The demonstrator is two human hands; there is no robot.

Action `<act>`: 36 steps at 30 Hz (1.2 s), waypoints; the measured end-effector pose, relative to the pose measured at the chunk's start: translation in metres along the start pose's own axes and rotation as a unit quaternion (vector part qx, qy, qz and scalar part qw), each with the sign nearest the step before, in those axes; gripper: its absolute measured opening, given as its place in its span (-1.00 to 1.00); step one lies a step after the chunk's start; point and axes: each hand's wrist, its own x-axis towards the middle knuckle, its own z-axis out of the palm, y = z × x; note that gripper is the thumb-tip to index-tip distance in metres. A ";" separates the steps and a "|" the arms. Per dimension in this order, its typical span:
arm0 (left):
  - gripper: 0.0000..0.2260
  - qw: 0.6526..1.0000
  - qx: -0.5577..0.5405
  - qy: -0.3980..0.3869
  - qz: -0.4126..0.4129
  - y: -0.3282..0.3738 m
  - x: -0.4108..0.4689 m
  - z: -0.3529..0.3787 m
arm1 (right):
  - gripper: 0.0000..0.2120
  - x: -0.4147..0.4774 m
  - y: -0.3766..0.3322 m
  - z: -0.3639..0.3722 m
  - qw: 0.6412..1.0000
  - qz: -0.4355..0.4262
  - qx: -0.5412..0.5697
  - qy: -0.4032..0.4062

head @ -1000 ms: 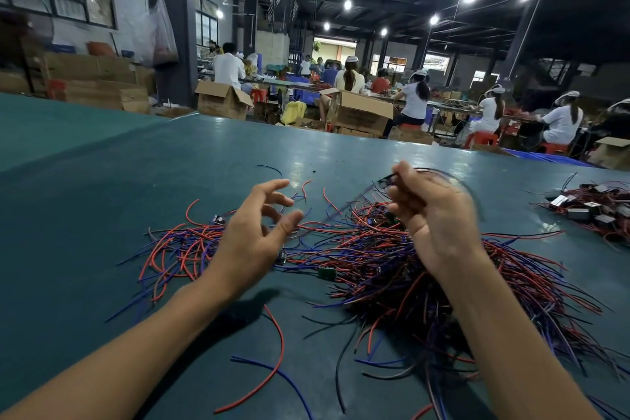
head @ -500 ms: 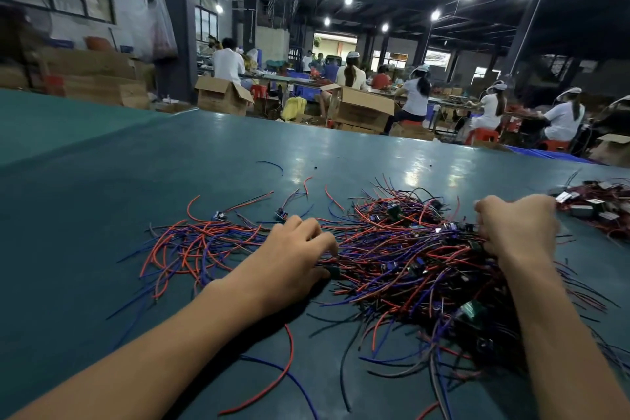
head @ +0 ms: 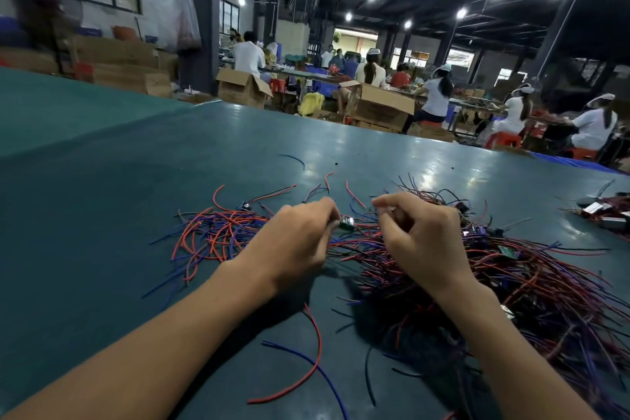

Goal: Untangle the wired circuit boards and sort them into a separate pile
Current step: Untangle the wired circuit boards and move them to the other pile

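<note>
1. Teal table [head: 102, 215] fills the foreground. A loose red wire [head: 320, 341] and a blue wire [head: 289, 349] lie crossed between the forearms.
2. Left hand [head: 296, 242]: fingers curled, pinching a small green circuit board [head: 346, 224].
3. Right hand [head: 422, 242]: fingers curled over the big tangle [head: 545, 283], thumb meeting forefinger. I cannot tell whether they grip a wire.
4. Left of the hands lies a looser spread of wires [head: 211, 232].
5. Far right sits a separate pile [head: 603, 211].
6. Beyond the table are seated workers [head: 436, 95] and cardboard boxes [head: 381, 106].

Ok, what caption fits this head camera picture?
The left hand pinches a small circuit board beside the right hand, above tangled red and blue wires on a green table.
</note>
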 end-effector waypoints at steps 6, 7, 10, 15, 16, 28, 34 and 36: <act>-0.94 0.986 -0.029 0.166 0.008 -0.006 0.002 -0.015 | -0.89 0.002 -0.009 0.004 0.918 0.248 0.301 -0.075; -0.94 0.984 -0.022 0.171 0.034 -0.004 0.002 -0.016 | -0.83 0.003 -0.012 0.004 0.876 0.293 0.369 -0.101; -0.92 0.978 0.007 0.173 0.117 0.000 0.003 -0.016 | -0.66 0.006 -0.018 0.003 0.791 0.375 0.465 -0.132; -0.88 0.977 0.025 0.142 0.160 -0.002 0.003 -0.014 | -0.76 0.010 -0.019 0.000 0.742 0.383 0.545 -0.081; -0.88 0.977 0.025 0.140 0.158 -0.003 0.003 -0.014 | -0.74 0.010 -0.019 -0.001 0.741 0.380 0.552 -0.057; -0.92 0.979 -0.029 0.195 0.045 -0.008 0.002 -0.014 | -0.69 0.011 -0.013 -0.007 0.735 0.398 0.548 0.037; -0.91 0.981 -0.047 0.160 0.094 0.002 0.000 -0.010 | -0.77 0.000 -0.037 0.014 0.769 0.340 0.530 -0.111; -0.91 0.979 -0.033 0.161 0.119 0.004 0.001 -0.007 | -0.85 0.000 -0.036 0.014 0.776 0.340 0.525 -0.083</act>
